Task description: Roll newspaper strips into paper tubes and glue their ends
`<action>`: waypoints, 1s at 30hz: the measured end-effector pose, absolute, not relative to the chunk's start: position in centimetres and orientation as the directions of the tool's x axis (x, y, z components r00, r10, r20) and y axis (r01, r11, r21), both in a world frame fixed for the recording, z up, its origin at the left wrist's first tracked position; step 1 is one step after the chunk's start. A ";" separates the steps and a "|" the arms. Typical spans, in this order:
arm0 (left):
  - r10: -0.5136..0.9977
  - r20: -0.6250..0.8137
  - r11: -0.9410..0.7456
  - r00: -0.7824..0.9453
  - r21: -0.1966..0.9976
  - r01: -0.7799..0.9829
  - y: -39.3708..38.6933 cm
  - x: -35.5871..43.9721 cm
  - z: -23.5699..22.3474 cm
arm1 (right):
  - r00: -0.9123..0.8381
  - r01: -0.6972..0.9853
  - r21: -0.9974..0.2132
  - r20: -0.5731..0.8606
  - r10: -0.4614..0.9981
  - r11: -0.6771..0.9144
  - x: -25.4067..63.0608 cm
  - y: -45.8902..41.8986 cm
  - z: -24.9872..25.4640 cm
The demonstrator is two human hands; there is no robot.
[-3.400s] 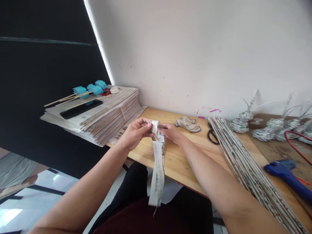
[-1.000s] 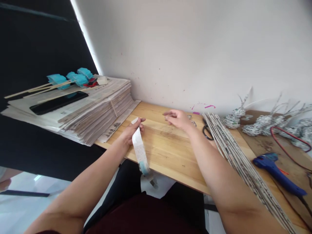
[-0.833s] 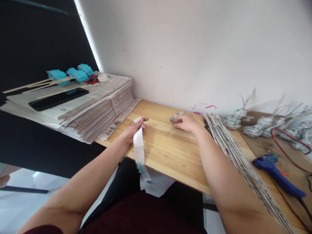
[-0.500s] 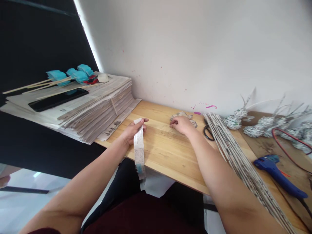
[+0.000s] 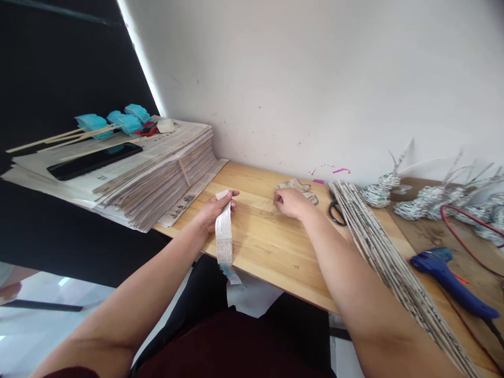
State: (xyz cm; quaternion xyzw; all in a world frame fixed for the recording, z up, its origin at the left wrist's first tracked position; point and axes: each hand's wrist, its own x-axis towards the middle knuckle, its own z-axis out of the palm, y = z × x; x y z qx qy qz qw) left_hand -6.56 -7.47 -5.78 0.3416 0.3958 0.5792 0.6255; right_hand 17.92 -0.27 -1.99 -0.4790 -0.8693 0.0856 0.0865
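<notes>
A printed newspaper strip [image 5: 224,231] hangs from my left hand [image 5: 217,210], pinched under the thumb, its lower end dangling past the table's front edge. My right hand [image 5: 289,202] is closed just above the wooden table [image 5: 260,231], fingers curled inward; whatever lies in them is hidden. Right behind it is a crumpled beige striped cloth [image 5: 301,186], partly covered by the hand. Black-handled scissors [image 5: 337,214] lie to its right, tucked against a bundle of rolled newspaper tubes [image 5: 378,247].
Left stands a tall newspaper stack [image 5: 173,168] bearing a phone [image 5: 96,160], blue pieces on sticks [image 5: 128,123] and a white block [image 5: 166,125]. Right are a blue glue gun [image 5: 452,283], a brown board [image 5: 437,236] and several woven paper shapes [image 5: 423,203]. Another person's hand [image 5: 11,291] shows at far left.
The strip's lower end has swung up and to the right. My right hand has turned slightly, its fingers more curled; the left hand has barely moved.
</notes>
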 end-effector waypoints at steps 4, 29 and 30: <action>0.995 -0.100 0.096 0.015 0.886 -0.454 -7.5 -6.5 -5.7 | -0.523 0.780 -0.385 0.033 0.851 0.494 18.8 0.3 -2.2; 0.996 -0.086 0.066 -0.027 0.896 -0.440 -7.9 -6.0 -5.1 | -0.403 0.826 -0.466 -0.093 0.911 0.318 20.5 0.6 -1.3; 0.996 -0.087 0.065 -0.029 0.896 -0.439 -7.8 -6.0 -5.2 | -0.415 0.833 -0.431 -0.072 0.907 0.347 20.3 0.5 -1.3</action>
